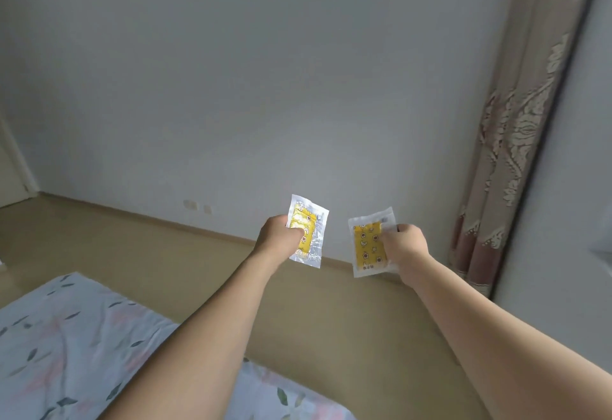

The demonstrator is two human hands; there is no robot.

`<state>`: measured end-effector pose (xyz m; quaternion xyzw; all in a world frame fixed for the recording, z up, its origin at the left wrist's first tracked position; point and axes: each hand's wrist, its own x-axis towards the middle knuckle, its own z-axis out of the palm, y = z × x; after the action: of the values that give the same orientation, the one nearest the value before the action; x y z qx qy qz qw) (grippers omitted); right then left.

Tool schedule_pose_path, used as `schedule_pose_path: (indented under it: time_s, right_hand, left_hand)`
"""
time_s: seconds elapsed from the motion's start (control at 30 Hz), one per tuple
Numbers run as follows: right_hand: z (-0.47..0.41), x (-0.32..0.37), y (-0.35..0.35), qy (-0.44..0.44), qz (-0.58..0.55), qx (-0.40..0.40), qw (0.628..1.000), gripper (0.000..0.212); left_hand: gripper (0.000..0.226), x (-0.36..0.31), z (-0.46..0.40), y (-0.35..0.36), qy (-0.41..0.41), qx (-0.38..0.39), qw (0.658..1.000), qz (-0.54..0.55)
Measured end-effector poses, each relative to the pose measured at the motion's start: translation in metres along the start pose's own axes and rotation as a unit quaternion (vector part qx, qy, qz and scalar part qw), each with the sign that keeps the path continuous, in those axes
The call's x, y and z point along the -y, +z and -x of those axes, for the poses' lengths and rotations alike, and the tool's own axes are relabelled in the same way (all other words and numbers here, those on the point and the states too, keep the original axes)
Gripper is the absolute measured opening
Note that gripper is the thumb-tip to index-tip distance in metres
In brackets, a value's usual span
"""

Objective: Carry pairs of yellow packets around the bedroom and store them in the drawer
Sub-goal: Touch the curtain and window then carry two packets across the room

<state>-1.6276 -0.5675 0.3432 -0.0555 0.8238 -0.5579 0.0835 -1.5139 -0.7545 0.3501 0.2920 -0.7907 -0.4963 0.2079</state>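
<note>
— How do we have our arms?

— Both stretched forward and a little apart, bare forearms running up from the bottom of the view. Our left hand (280,232) is out ahead over the floor (132,241), back of the hand toward us, with the thumb laid across the front of the left yellow packet (306,231) and the fingers curled behind it. It pinches the packet at its left edge.

— And the other?

— Our right hand (405,242) is at about the same height, fingers bent round the right edge of the right yellow packet (370,242), thumb on top near the upper corner. Both hands are grasping; neither is loose.

— Which way do the packets run?

— Each stands on end, long axis roughly vertical. The left one leans slightly, top toward the left. The right one's top tips a little to the right. Their printed yellow faces look back at us inside clear wrappers. They are near each other but apart.

— Where are they in the room?

— In the air in front of the wall (265,88), above its skirting. The bed (66,346) lies under our left forearm, and the curtain (516,128) hangs to the right.
</note>
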Motion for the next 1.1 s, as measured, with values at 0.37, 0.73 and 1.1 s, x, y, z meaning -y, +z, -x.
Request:
schedule_pose_path:
  time_s: [0.37, 0.73, 1.1]
  right_hand:
    - [-0.205, -0.004, -0.022, 0.054, -0.036, -0.073, 0.995, 0.02]
    - [-0.482, 0.027, -0.006, 0.065, -0.098, -0.01, 0.993, 0.015]
    - [-0.657, 0.098, 0.142, 0.039, -0.102, 0.137, 0.985, 0.017]
  left_hand:
    - [0.016, -0.036, -0.199, 0.137, -0.013, 0.067, 0.998, 0.015]
    - [0.013, -0.099, -0.422, 0.241, -0.012, 0.016, 0.998, 0.053]
    - [0.019, -0.077, -0.595, 0.197, -0.072, -0.091, 0.989, 0.092]
